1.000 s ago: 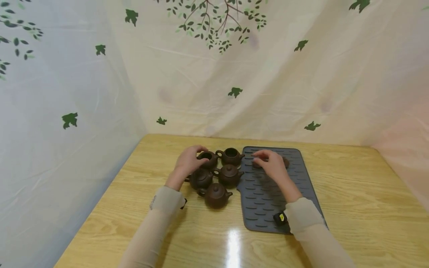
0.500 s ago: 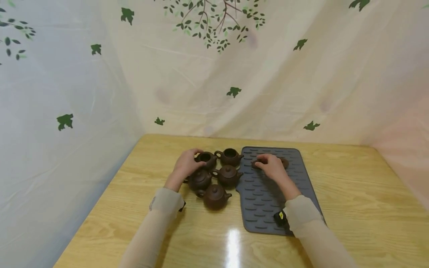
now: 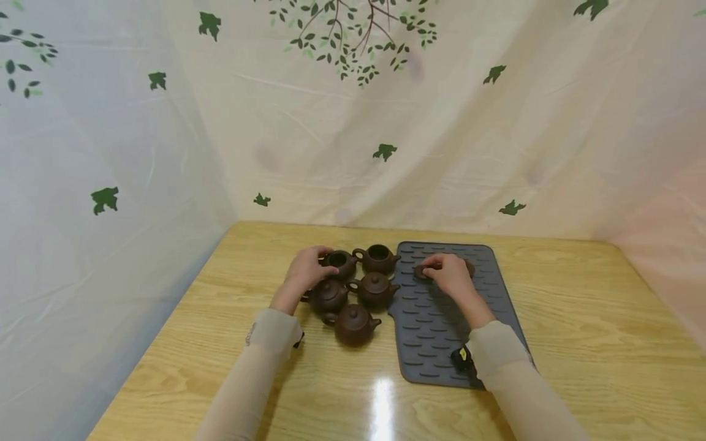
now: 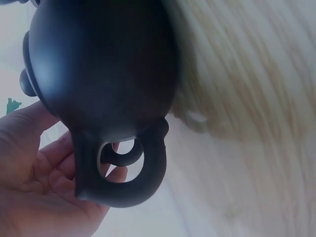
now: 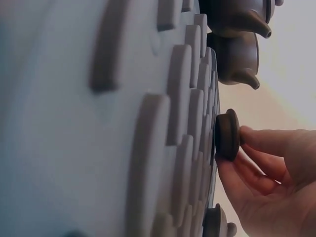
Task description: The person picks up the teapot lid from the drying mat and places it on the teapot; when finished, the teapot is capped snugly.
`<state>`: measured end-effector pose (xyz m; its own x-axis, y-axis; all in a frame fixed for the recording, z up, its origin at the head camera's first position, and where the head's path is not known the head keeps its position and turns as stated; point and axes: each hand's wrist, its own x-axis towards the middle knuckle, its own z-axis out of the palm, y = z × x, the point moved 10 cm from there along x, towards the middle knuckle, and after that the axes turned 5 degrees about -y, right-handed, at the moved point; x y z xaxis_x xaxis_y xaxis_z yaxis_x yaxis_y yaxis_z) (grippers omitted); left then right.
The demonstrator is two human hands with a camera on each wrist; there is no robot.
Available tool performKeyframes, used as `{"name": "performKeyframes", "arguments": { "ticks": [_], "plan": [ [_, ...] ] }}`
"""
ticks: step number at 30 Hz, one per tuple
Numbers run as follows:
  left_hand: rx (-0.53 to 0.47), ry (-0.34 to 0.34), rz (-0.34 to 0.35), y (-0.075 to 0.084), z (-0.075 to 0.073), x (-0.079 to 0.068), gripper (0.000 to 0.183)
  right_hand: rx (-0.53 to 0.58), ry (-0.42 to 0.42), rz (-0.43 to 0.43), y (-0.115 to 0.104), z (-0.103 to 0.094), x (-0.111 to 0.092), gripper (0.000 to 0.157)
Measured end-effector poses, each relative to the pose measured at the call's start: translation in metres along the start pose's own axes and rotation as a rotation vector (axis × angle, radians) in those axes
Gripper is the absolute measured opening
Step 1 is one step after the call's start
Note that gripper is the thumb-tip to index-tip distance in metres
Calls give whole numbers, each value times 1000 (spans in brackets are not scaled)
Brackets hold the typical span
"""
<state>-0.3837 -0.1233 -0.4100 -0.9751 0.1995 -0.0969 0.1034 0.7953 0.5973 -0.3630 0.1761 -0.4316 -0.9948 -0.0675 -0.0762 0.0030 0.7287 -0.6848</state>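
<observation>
My left hand (image 3: 307,269) holds the lidless dark brown teapot (image 3: 349,264) at the back left, thumb at its near rim and fingers on the far side. In the left wrist view, a lidded teapot (image 4: 108,69) hides most of that grip; a second handle shows behind its own. Over the grey mat (image 3: 430,318), my right hand (image 3: 452,275) pinches a round teapot lid (image 5: 227,136) by its knob. The lid sits on or just above the mat. Another lid (image 5: 213,222) lies beside it, partly behind the hand in the head view.
A second lidless teapot (image 3: 379,260) stands at the back, left of the mat. Lidded teapots crowd in front: one at left (image 3: 328,296), one in the middle (image 3: 376,290), one nearest (image 3: 354,324). Wooden table (image 3: 220,367) surrounds them; a printed cloth (image 3: 331,171) hangs behind.
My right hand has lowered onto the lid and its fingers have closed on the knob. My left hand has come down slightly round the lidless teapot.
</observation>
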Motion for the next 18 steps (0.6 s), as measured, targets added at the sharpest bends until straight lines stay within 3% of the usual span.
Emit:
{"name": "performKeyframes", "arguments": {
  "ticks": [18],
  "plan": [
    [-11, -18, 11, -3, 0, 2, 51, 37, 31, -66, -29, -12, -9, 25]
  ]
}}
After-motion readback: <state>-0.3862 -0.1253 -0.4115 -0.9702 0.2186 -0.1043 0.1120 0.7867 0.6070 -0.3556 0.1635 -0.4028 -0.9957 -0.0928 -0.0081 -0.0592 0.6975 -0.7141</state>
